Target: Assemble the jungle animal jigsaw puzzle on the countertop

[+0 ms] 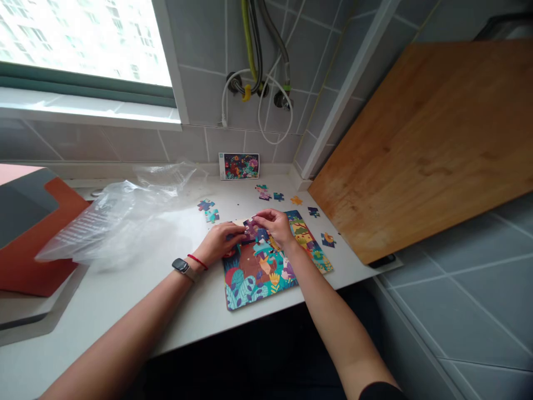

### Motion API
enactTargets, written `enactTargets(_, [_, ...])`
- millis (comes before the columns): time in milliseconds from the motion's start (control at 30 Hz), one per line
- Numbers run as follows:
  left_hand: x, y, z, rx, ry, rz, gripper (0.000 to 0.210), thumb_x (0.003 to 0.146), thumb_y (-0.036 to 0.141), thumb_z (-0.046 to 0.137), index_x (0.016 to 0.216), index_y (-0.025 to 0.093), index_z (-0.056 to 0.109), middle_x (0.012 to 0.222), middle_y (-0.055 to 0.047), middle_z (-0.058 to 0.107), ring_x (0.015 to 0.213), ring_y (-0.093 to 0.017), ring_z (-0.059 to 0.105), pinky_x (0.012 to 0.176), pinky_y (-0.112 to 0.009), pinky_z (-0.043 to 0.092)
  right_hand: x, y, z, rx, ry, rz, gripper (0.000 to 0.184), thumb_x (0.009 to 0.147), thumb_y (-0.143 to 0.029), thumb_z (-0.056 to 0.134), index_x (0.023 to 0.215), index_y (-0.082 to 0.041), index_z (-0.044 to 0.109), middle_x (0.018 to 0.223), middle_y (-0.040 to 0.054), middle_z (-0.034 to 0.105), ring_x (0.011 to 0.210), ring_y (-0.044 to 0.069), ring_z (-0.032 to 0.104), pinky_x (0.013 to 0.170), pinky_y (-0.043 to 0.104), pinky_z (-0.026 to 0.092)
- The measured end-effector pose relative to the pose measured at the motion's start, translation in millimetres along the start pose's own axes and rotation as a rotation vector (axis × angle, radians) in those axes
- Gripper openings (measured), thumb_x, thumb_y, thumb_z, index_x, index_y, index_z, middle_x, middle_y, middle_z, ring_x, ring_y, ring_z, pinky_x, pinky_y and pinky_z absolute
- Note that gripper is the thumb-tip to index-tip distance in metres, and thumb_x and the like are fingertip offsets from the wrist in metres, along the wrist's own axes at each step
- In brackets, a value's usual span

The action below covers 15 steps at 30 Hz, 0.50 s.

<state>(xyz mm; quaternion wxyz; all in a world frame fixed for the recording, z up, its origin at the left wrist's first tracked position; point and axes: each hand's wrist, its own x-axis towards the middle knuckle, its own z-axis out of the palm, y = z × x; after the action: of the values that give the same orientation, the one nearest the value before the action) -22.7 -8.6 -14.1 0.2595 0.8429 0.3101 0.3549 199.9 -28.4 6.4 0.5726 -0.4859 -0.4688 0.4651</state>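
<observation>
Gray tile walls (200, 44) wrap around our little corner, with a bright window (83, 44) at the upper left of the frame and a yellow hose (249, 44) plus a looped white cable (224, 114) up top near the middle. Our workspace is a white countertop (200, 311), and the jigsaw puzzle (260, 278) lies flat on it just below the center of the frame, close to the counter's front edge. It's a colorful one: leaves, flowers, little animals.

Both hands are at its upper part. With our right hand (275, 223) we've got thumb and index finger together on the upper right edge of a purple piece (249, 232). Our left hand (222, 240) has its fingertips at that piece's left side, but honestly we can't tell if they're pinching it or just pressing. We're wearing a watch (181, 265) and a red cord (197, 261) on the left wrist.

Loose bits: a couple of blue pieces (211, 215) to the upper left of the puzzle, an orange piece (296, 200) and some others to its upper right. Behind them, a small picture card (240, 166) leans against the wall. We've also got a crumpled plastic bag (120, 222) left of center, an orange-red box (37, 266) at the left edge and a big wooden board (441, 150) filling the upper right.
</observation>
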Motion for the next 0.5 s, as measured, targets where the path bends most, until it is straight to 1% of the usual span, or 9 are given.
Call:
enactTargets(133, [-1.5, 7.6, 2.4, -0.068, 0.015, -0.088, 0.022, 0.094, 0.041, 0.072, 0.106, 0.023, 0.074, 0.087, -0.003, 0.079, 0.077, -0.020, 0.075, 0.075, -0.031, 0.059, -5.9, 0.3, 3.4, 0.032, 0.026, 0.005, 0.040, 0.062, -0.048, 0.093, 0.083, -0.019, 0.075, 0.081, 0.0048, 0.077, 0.076, 0.020, 0.074, 0.073, 0.032, 0.062])
enactTargets(233, [-0.8, 14.2, 3.7, -0.161, 0.009, -0.155, 0.026, 0.092, 0.041, 0.073, 0.109, 0.023, 0.066, 0.083, -0.001, 0.079, 0.075, -0.019, 0.076, 0.075, -0.031, 0.059, -7.8, -0.2, 1.9, 0.068, 0.061, 0.024, 0.044, 0.061, -0.051, 0.095, 0.081, -0.019, 0.071, 0.081, 0.0024, 0.073, 0.074, 0.018, 0.071, 0.069, 0.031, 0.062])
enactTargets(300, [-0.1, 18.2, 4.0, -0.195, 0.017, -0.194, 0.028, 0.091, 0.042, 0.074, 0.108, 0.023, 0.063, 0.082, 0.000, 0.079, 0.074, -0.019, 0.076, 0.076, -0.031, 0.059, -8.5, 0.8, 1.7, 0.098, 0.072, 0.027, 0.048, 0.061, -0.054, 0.094, 0.084, -0.020, 0.070, 0.084, 0.0009, 0.070, 0.074, 0.017, 0.069, 0.067, 0.030, 0.062])
enactTargets(433, [0.0, 24.3, 4.9, -0.207, 0.024, -0.242, 0.033, 0.088, 0.043, 0.076, 0.108, 0.023, 0.060, 0.080, 0.000, 0.078, 0.072, -0.019, 0.074, 0.073, -0.031, 0.058, -8.7, 5.7, 2.6, 0.094, 0.037, 0.000, 0.050, 0.065, -0.054, 0.091, 0.096, -0.019, 0.073, 0.087, 0.0004, 0.067, 0.074, 0.015, 0.066, 0.068, 0.029, 0.060])
enactTargets(500, [-0.7, 26.6, 5.9, -0.211, 0.026, -0.258, 0.036, 0.087, 0.041, 0.076, 0.112, 0.023, 0.058, 0.080, 0.001, 0.078, 0.071, -0.018, 0.073, 0.071, -0.030, 0.057, -8.7, 8.1, 2.7, 0.041, 0.011, -0.031, 0.046, 0.070, -0.053, 0.088, 0.096, -0.018, 0.075, 0.087, 0.0018, 0.069, 0.075, 0.015, 0.065, 0.070, 0.028, 0.058])
